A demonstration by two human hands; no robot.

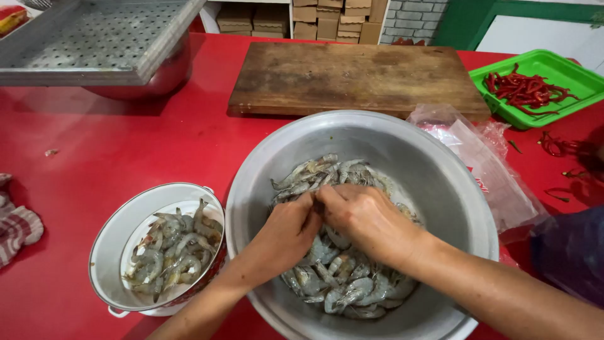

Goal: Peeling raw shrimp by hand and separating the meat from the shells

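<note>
On the far left of the red worktop [113, 151] a striped cloth [17, 228] lies at the edge, well left of the grip. Up and left of the grip, a perforated metal tray [94, 38] rests over a steel pot [160, 72]. Just left of the grip stands one white enamel bowl [104, 252] holding a smaller lot of grey shrimp, too tangled to count, perhaps a dozen.

In the middle is one large metal basin [440, 189] with a heap of raw shrimp [352, 293], too many to count. Both hands meet over the heap's centre. The left hand [286, 236] and the right hand [362, 217] pinch a single shrimp [319, 206] between their fingertips, both grips closed tight on it; most of it is hidden by the fingers, so its long axis cannot be told for sure. It sits right at the grip, between the two hands, neither nearer. The rest of the heap lies directly beneath and around the grip.

Beyond the grip lies one wooden cutting board [352, 75], bare. To the right of the grip a crumpled clear plastic bag [484, 164] touches the basin's rim. Up and right, one green tray [553, 69] holds red chillies [525, 89], with a few loose chillies [557, 146] on the worktop nearby.
</note>
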